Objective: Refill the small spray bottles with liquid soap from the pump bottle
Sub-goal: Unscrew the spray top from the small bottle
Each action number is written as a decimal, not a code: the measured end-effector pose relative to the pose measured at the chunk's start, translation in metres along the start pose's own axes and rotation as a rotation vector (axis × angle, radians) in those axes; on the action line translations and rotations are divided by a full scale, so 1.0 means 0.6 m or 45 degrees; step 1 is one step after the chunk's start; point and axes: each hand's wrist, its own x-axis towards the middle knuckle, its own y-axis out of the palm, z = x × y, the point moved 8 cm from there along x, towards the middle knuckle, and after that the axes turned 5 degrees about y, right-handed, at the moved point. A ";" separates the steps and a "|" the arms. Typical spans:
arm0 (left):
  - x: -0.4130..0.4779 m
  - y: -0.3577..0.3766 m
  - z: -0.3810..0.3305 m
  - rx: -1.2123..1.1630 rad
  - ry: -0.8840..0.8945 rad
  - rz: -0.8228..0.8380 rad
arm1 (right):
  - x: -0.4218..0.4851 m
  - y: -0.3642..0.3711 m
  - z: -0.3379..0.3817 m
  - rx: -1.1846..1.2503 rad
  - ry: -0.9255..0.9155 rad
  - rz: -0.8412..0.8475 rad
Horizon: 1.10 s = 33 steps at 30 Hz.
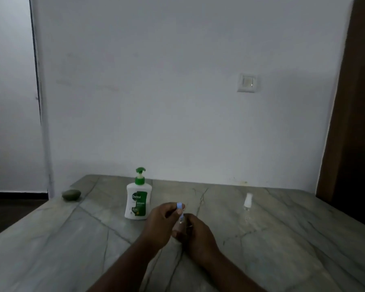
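A white pump bottle with a green pump head and green label stands on the marble table, just left of my hands. My left hand pinches the blue spray cap of a small clear spray bottle. My right hand curls round that bottle's body from the right and mostly hides it. A second small clear spray bottle with a white cap stands upright on the table, well to the right of my hands.
The grey veined marble table runs back to a white wall. A dark rounded stone-like object lies at the table's far left corner. A brown wooden panel stands at the right.
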 end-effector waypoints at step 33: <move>-0.024 0.000 0.024 -0.153 -0.109 0.050 | -0.014 -0.001 -0.008 -0.048 0.053 -0.048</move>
